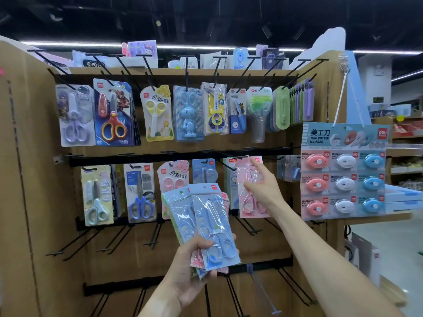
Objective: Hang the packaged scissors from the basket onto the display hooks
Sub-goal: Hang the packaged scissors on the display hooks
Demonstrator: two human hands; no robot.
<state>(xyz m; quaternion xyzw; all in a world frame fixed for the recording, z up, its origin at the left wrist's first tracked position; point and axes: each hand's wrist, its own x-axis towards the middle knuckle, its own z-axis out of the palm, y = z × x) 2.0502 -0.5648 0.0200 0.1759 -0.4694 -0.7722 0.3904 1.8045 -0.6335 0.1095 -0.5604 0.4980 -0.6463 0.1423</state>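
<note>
Right hand (263, 188) grips a pink pack (250, 186) at its hook (237, 157), hanging under way. Left hand (194, 266), at 6 o'clock, clasps the remaining packs (206, 223). Basket unseen; lower hooks (249, 227) bare.

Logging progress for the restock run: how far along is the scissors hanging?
Mid-job. Done: top two rows look stocked. In hand: right hand is at a pink scissors pack by a middle-row hook; whether it is fully seated is unclear. Left: left hand grips a fan of blue packs, and lower hooks hang bare. Basket not visible.
</note>
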